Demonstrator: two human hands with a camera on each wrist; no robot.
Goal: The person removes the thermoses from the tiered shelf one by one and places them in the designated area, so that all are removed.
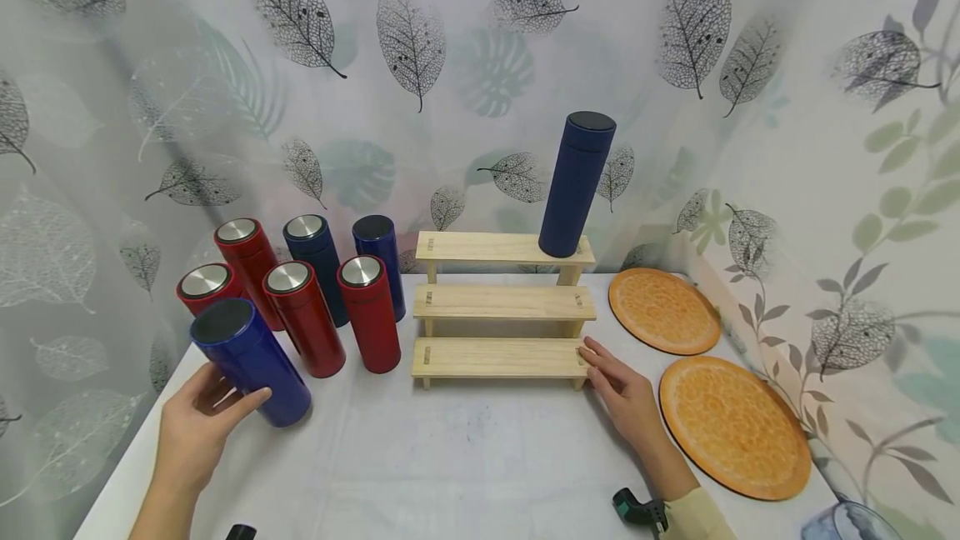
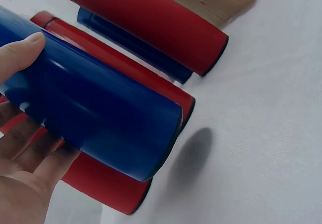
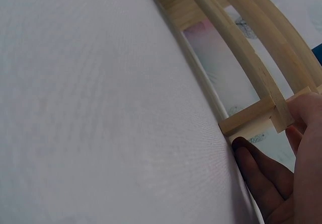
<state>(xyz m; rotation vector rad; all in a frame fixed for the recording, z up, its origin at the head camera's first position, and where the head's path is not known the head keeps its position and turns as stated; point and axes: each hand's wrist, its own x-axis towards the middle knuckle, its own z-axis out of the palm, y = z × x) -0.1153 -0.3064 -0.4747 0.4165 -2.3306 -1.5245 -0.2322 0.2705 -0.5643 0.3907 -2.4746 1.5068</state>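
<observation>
My left hand [image 1: 197, 422] grips a glossy blue thermos bottle [image 1: 262, 369] with a dark lid. The thumb lies on one side and the fingers on the other. In the left wrist view this blue bottle's base is raised off the table, tilted, its shadow lying apart from it. Red bottles [image 2: 151, 20] stand close behind. At the right end of the lowest step of a three-step wooden rack [image 1: 498, 357], my right hand [image 1: 626, 394] holds the plank's end, fingertips beside its leg [image 3: 249, 116]. A dark blue bottle [image 1: 576, 186] stands on the top step's right end.
Behind the held bottle, several red bottles [image 1: 303, 319] stand grouped with a navy bottle [image 1: 318, 269] and a blue one [image 1: 380, 265]. Two round orange mats [image 1: 735, 427] lie right of the rack. A leaf-patterned curtain [image 1: 480, 48] hangs behind; a glass-like object [image 1: 847, 521] shows at lower right.
</observation>
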